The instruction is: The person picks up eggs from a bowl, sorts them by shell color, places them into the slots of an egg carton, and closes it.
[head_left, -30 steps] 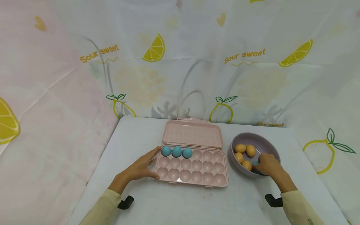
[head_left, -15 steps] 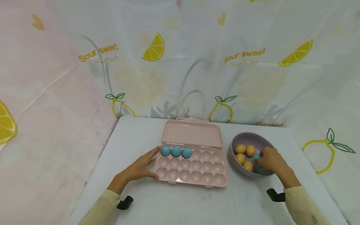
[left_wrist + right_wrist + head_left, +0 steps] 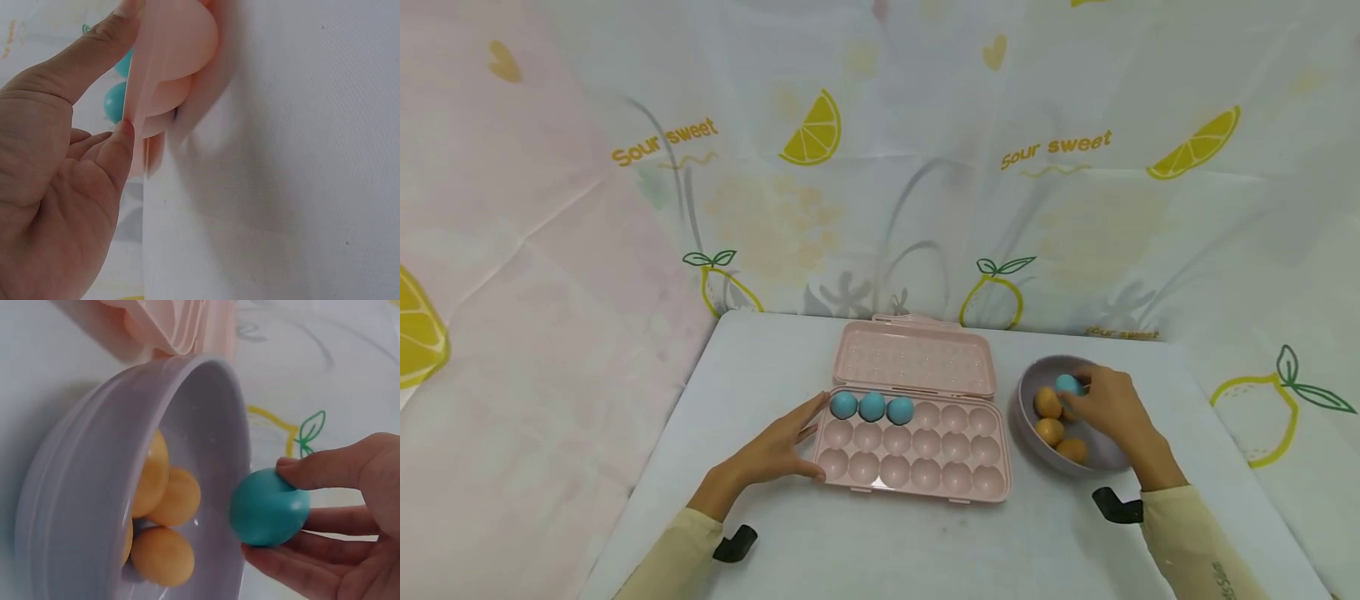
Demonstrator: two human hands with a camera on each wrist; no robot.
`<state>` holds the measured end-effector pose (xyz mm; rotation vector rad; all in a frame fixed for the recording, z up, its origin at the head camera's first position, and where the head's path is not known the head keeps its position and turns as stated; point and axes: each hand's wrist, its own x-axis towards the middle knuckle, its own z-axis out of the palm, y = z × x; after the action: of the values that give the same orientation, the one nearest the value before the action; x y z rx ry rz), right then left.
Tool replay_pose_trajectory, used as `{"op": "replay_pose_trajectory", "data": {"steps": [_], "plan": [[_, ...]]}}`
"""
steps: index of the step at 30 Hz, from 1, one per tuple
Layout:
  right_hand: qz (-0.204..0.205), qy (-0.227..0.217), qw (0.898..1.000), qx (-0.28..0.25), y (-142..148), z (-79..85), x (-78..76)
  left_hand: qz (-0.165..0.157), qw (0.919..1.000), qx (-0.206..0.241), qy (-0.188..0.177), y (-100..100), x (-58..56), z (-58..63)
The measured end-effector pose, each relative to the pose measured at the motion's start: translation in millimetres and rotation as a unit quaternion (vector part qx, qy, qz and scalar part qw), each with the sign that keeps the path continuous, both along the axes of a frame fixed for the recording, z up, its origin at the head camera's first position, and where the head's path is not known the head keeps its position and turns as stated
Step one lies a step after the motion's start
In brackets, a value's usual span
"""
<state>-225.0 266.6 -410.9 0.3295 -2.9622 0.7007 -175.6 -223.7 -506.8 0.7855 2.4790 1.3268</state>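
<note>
My right hand [image 3: 1108,404] pinches a blue egg [image 3: 270,507] between thumb and fingertips, lifted above the bottom of the grey-purple bowl [image 3: 1037,372]. Several yellow-orange eggs [image 3: 164,556] lie in that bowl, partly hidden by the hand in the head view. A pink egg carton [image 3: 925,444] lies with its lid [image 3: 914,360] folded back. Three blue eggs [image 3: 872,406] fill the left end of its back row. At the carton's left edge rests my left hand [image 3: 775,446], its thumb and fingers spread along that side; the left wrist view shows the fingertips touching the rim.
The bowl stands close to the carton's right side on a white table [image 3: 760,358]. Behind the table hangs a printed cloth [image 3: 917,167] with lemons and lettering. A black piece [image 3: 735,543] is at the left wrist, another [image 3: 1117,506] at the right.
My right hand has risen from deep in the bowl with the blue egg, moving up and slightly left. The yellow-orange eggs have shifted in the bowl. My left hand stays at the carton.
</note>
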Motion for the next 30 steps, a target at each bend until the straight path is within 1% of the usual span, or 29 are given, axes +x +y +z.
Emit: {"op": "replay_pose_trajectory", "data": {"steps": [3,5,8,11,14,16,19,24,27,30], "plan": [[-0.016,-0.001,1.000,-0.008,-7,0.3,-1.7,0.000,1.0000,-0.004,0.002,0,0.6,0.2],[-0.018,0.004,1.000,-0.015,-12,0.3,-3.0,-0.001,1.0000,-0.006,0.002,0,0.8,-0.2],[-0.013,0.030,0.999,-0.029,-20,-0.2,-5.6,-0.007,1.0000,0.003,0.001,0,0.3,-0.7],[-0.005,0.057,0.997,-0.049,-27,-0.9,-8.4,-0.013,0.9995,0.024,-0.013,-1,-0.5,0.0],[-0.004,0.064,0.996,-0.063,-34,-0.6,-10.3,-0.015,0.9987,0.037,-0.031,-2,-1.1,1.4],[-0.008,0.057,0.996,-0.073,-38,0.0,-11.1,-0.015,0.9984,0.040,-0.036,-1,-0.9,2.6],[-0.013,0.039,0.996,-0.084,-44,2.0,-10.8,-0.016,0.9983,0.045,-0.033,-1,0.4,4.6],[0.004,0.030,0.993,-0.111,-56,4.3,-9.6,-0.020,0.9973,0.066,-0.026,1,3.0,5.7],[0.008,0.023,0.992,-0.125,-64,2.7,-9.9,-0.018,0.9979,0.057,-0.027,0,2.4,3.9],[0.009,0.014,0.991,-0.131,-73,-1.2,-12.1,-0.011,0.9993,0.031,-0.019,-1,-0.1,1.7]]}}
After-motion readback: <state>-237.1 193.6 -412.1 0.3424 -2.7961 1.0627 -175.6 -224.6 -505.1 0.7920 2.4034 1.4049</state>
